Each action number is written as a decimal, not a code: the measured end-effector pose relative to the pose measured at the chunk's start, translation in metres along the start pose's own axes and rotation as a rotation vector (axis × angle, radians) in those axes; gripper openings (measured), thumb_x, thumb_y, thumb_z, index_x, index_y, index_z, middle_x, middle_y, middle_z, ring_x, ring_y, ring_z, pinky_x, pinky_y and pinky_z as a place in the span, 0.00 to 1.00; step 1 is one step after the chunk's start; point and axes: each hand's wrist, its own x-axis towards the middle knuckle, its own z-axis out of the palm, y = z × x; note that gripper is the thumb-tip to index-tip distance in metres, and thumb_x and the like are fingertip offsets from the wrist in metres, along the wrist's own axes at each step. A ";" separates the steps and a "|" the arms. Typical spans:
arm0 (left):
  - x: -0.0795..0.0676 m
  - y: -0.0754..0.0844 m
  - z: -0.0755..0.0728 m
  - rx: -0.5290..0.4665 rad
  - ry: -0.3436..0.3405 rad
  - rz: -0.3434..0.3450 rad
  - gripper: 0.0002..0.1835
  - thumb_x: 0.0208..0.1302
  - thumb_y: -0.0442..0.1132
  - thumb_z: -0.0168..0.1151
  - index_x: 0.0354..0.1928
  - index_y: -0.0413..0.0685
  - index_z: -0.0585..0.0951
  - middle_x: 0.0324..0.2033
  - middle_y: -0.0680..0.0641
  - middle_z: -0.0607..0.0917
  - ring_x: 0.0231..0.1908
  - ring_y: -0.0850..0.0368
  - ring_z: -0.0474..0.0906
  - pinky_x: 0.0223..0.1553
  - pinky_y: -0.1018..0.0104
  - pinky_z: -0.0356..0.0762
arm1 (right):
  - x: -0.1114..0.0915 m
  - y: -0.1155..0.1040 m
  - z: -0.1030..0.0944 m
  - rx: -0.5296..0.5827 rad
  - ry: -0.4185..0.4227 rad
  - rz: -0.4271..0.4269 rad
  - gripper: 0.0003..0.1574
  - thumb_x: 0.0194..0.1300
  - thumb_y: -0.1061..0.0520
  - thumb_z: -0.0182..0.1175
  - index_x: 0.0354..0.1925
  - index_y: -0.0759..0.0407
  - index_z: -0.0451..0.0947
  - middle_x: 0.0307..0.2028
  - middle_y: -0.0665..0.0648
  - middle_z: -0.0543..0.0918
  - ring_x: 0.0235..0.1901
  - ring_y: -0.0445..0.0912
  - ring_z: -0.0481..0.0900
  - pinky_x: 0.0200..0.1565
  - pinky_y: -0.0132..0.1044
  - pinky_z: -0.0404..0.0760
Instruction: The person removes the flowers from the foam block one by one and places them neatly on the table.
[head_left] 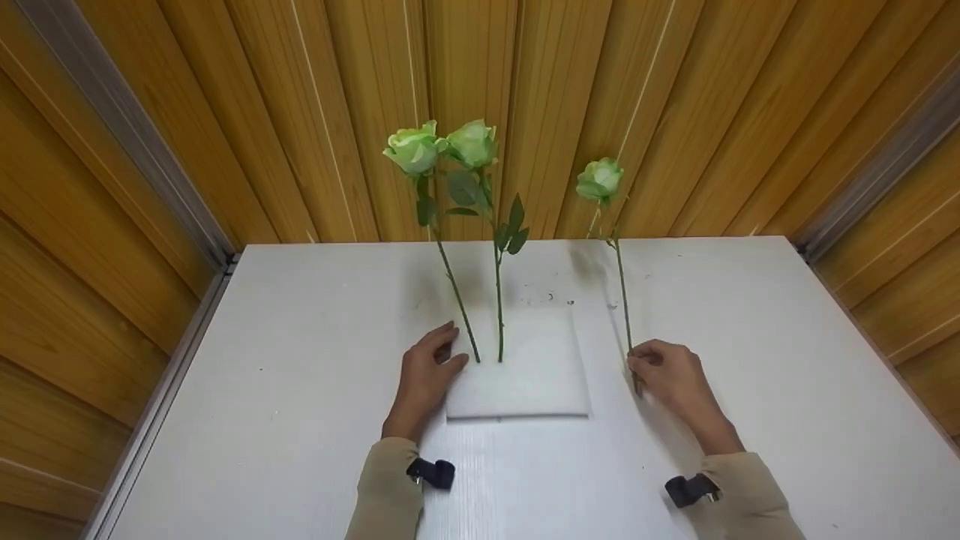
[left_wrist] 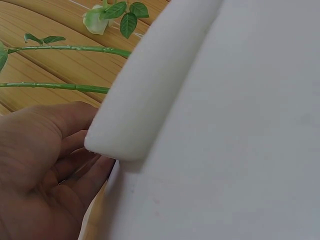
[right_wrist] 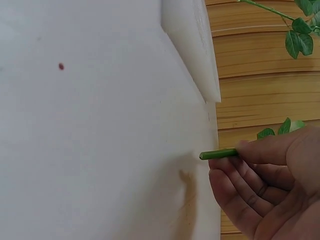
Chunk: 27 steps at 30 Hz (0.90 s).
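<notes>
Two pale green roses, a left one (head_left: 415, 150) and a right one (head_left: 472, 144), stand with their stems in a white foam block (head_left: 525, 390), the left one leaning. At the block's left edge, my left hand (head_left: 427, 379) holds the foam, thumb over the top and fingers along the side; in the left wrist view the foam's corner (left_wrist: 115, 135) lies between them. To the right of the block, my right hand (head_left: 671, 375) pinches a third rose (head_left: 600, 180) low on its stem. That stem's cut end (right_wrist: 212, 154) sticks out past the fingertips in the right wrist view.
The foam block lies on a white table (head_left: 315, 360) with small dark specks behind it. Wood-patterned panels (head_left: 480, 60) rise right behind the table's far edge, close to the rose heads. Metal rails (head_left: 180, 360) run along the sides.
</notes>
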 end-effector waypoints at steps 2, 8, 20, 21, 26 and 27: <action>0.000 0.001 0.000 -0.005 0.000 -0.005 0.25 0.68 0.26 0.71 0.66 0.29 0.79 0.70 0.36 0.77 0.67 0.40 0.77 0.65 0.62 0.80 | 0.000 0.001 0.000 -0.002 -0.008 0.003 0.13 0.73 0.64 0.65 0.50 0.74 0.85 0.38 0.61 0.89 0.37 0.50 0.87 0.33 0.30 0.82; 0.000 0.002 0.000 -0.011 -0.001 -0.014 0.25 0.68 0.26 0.70 0.66 0.29 0.79 0.70 0.36 0.77 0.68 0.40 0.76 0.66 0.62 0.79 | -0.001 0.004 0.001 0.010 -0.030 0.016 0.12 0.73 0.64 0.65 0.48 0.74 0.85 0.37 0.61 0.88 0.35 0.48 0.86 0.31 0.32 0.82; 0.001 0.001 0.000 0.000 -0.005 -0.040 0.26 0.68 0.27 0.71 0.67 0.30 0.79 0.71 0.38 0.77 0.67 0.42 0.77 0.65 0.65 0.79 | -0.005 0.007 0.003 0.043 -0.078 0.076 0.11 0.74 0.65 0.64 0.48 0.73 0.85 0.35 0.58 0.88 0.33 0.47 0.85 0.32 0.32 0.83; 0.001 0.001 0.001 0.001 -0.004 -0.044 0.26 0.68 0.27 0.71 0.67 0.31 0.79 0.71 0.39 0.77 0.67 0.42 0.77 0.65 0.65 0.79 | -0.005 0.007 0.003 0.042 -0.081 0.074 0.11 0.74 0.65 0.64 0.48 0.73 0.85 0.35 0.59 0.88 0.34 0.47 0.86 0.32 0.32 0.84; 0.001 0.001 0.001 -0.004 0.003 -0.055 0.26 0.68 0.27 0.71 0.67 0.31 0.79 0.71 0.39 0.77 0.67 0.42 0.77 0.64 0.66 0.79 | -0.005 0.009 0.004 0.048 -0.081 0.075 0.10 0.73 0.65 0.64 0.47 0.73 0.85 0.35 0.58 0.89 0.34 0.47 0.86 0.33 0.32 0.84; 0.001 0.001 0.001 -0.003 0.003 -0.050 0.26 0.68 0.26 0.71 0.67 0.31 0.79 0.71 0.39 0.77 0.67 0.42 0.77 0.64 0.65 0.80 | -0.005 0.010 0.004 0.050 -0.081 0.075 0.10 0.73 0.65 0.64 0.47 0.73 0.85 0.35 0.59 0.89 0.34 0.47 0.87 0.33 0.32 0.84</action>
